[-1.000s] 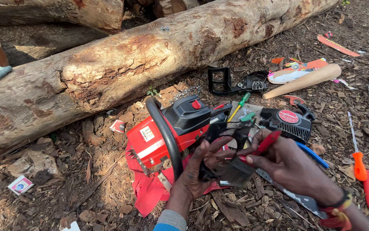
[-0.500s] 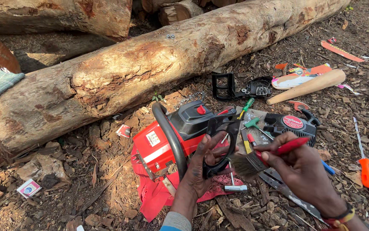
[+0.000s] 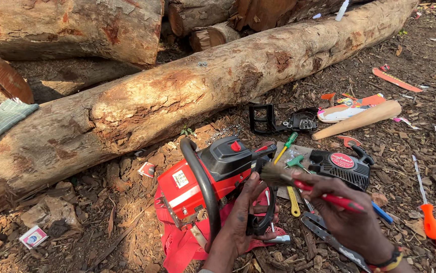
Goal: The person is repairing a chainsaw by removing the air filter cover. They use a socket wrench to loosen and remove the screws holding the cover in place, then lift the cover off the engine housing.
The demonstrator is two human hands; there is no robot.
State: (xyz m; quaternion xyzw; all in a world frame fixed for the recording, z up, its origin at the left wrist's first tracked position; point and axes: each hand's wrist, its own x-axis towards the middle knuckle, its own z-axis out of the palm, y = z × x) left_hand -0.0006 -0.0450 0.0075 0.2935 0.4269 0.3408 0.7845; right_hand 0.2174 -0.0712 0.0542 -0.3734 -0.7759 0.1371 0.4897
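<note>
A red and black chainsaw body lies on a red cloth on the bark-strewn ground, its black front handle arching over it. My left hand grips the black rear part of the saw near its handle loop. My right hand holds a red-handled paintbrush, bristles pointing left at the saw's rear opening. A black starter cover with a red round label lies just right of the saw.
A long log runs across behind the saw, more logs beyond. Screwdrivers, a yellow tool, a wooden handle, a black bracket, an orange screwdriver and a checked cloth lie around.
My right hand has lifted the brush up and left, so its bristles now point at the saw's rear. The view shifted slightly; my left hand stays on the saw.
</note>
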